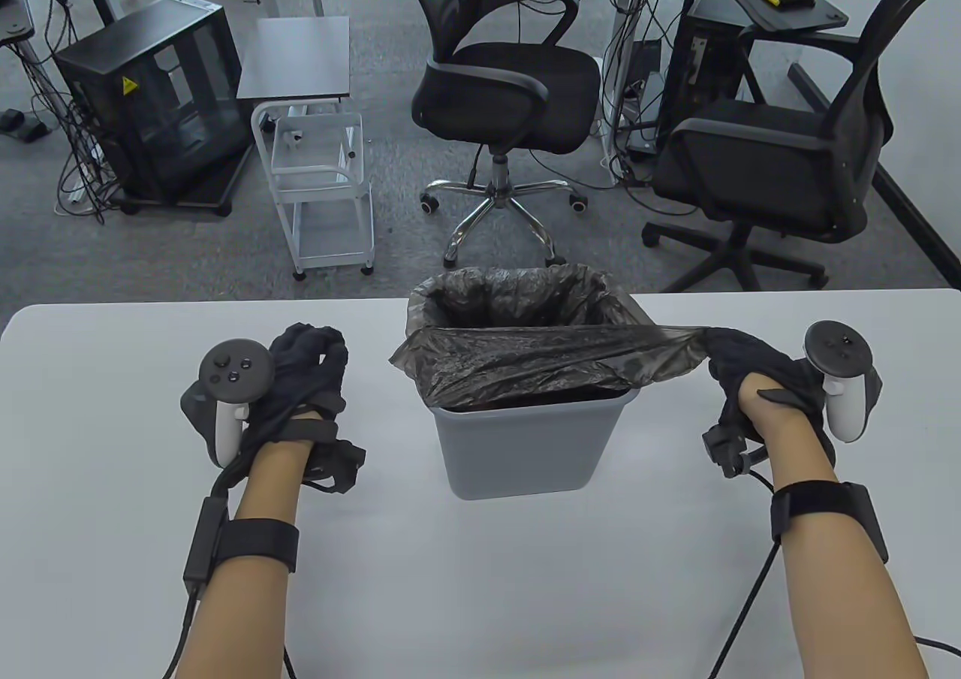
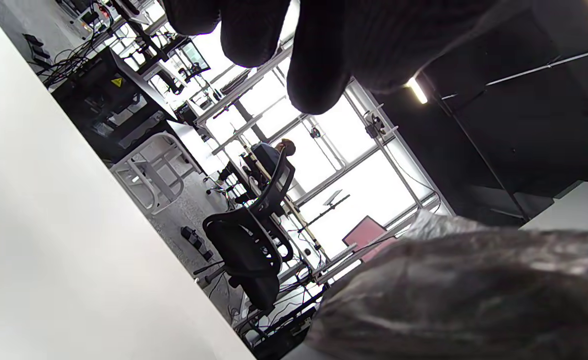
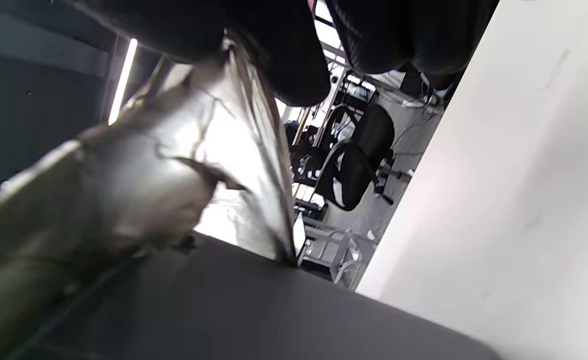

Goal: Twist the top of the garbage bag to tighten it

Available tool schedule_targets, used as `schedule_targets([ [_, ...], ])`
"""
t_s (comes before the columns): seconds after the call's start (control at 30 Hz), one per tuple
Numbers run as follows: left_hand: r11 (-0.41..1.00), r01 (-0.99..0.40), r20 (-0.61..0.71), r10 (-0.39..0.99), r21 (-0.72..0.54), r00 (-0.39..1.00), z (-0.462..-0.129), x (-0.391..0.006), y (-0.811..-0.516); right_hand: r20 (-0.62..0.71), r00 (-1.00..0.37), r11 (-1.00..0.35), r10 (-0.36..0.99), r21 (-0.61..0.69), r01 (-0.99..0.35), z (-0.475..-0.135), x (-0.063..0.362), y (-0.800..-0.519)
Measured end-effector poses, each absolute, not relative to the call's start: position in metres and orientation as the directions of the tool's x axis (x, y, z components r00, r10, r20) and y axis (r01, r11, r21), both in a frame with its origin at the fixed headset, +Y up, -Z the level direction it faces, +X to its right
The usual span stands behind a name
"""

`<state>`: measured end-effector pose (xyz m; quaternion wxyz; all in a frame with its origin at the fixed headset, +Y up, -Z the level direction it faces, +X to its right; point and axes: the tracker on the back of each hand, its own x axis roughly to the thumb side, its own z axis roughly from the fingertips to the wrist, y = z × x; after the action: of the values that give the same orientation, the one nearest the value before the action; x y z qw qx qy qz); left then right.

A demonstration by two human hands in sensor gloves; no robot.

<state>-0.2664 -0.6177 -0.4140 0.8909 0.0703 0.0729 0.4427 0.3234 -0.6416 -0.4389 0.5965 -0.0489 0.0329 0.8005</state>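
Both hands near the counter's [image 1: 112, 559] front edge: right hand [image 1: 751, 378] fingers clenched on the garbage bag [image 1: 525, 356] top, left hand [image 1: 300, 378] loosely curled, holding nothing. I judge one-sided pulling may tear the film or tip the bin [image 1: 525, 446], mid-counter toward its far edge.

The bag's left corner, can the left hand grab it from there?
Probably yes. The left hand holds nothing, and only bare table lies between it and the garbage bag, whose near corner sticks out toward it.
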Motion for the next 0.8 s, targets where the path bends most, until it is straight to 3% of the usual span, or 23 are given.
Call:
schedule_targets([
  [0.07, 0.614, -0.764, -0.063, 0.786, 0.198, 0.615, -0.417, -0.267, -0.605, -0.118, -0.179, -0.166, 0.977, 0.110, -0.980, -0.444, 0.321, -0.641],
  [0.17, 0.600, -0.780, -0.070, 0.798, 0.177, 0.598, -0.424, -0.263, -0.595, -0.120, 0.116, 0.141, 0.986, 0.235, -0.962, -0.447, 0.323, -0.645],
  [0.27, 0.564, -0.816, -0.089, 0.826, 0.127, 0.557, -0.432, -0.253, -0.593, -0.066, 0.273, 0.281, 0.960, 0.174, -0.944, -0.445, 0.333, -0.649],
  [0.37, 0.564, -0.822, -0.104, 0.824, 0.071, 0.557, -0.439, -0.241, -0.594, 0.001, 0.306, 0.305, 0.952, 0.072, -0.949, -0.445, 0.339, -0.648],
  [0.43, 0.566, -0.824, -0.131, 0.819, 0.028, 0.559, -0.444, -0.233, -0.595, 0.006, 0.202, 0.201, 0.979, -0.137, -0.970, -0.447, 0.339, -0.644],
  [0.47, 0.569, -0.822, -0.151, 0.813, 0.003, 0.562, -0.445, -0.229, -0.595, -0.016, 0.117, 0.113, 0.993, -0.163, -0.980, -0.450, 0.338, -0.642],
  [0.5, 0.579, -0.814, -0.187, 0.797, -0.037, 0.575, -0.448, -0.225, -0.594, -0.073, 0.012, 0.002, 0.997, -0.139, -0.990, -0.454, 0.335, -0.638],
  [0.57, 0.586, -0.801, -0.242, 0.765, -0.124, 0.597, -0.453, -0.219, -0.593, -0.160, -0.237, -0.230, 0.958, 0.059, -0.971, -0.466, 0.319, -0.625],
  [0.73, 0.597, -0.788, -0.288, 0.736, -0.150, 0.613, -0.464, -0.203, -0.593, -0.175, -0.307, -0.281, 0.935, 0.159, -0.947, -0.489, 0.270, -0.603],
  [0.8, 0.597, -0.780, -0.295, 0.724, -0.187, 0.624, -0.466, -0.196, -0.595, -0.189, -0.407, -0.360, 0.894, 0.242, -0.901, -0.495, 0.256, -0.600],
])
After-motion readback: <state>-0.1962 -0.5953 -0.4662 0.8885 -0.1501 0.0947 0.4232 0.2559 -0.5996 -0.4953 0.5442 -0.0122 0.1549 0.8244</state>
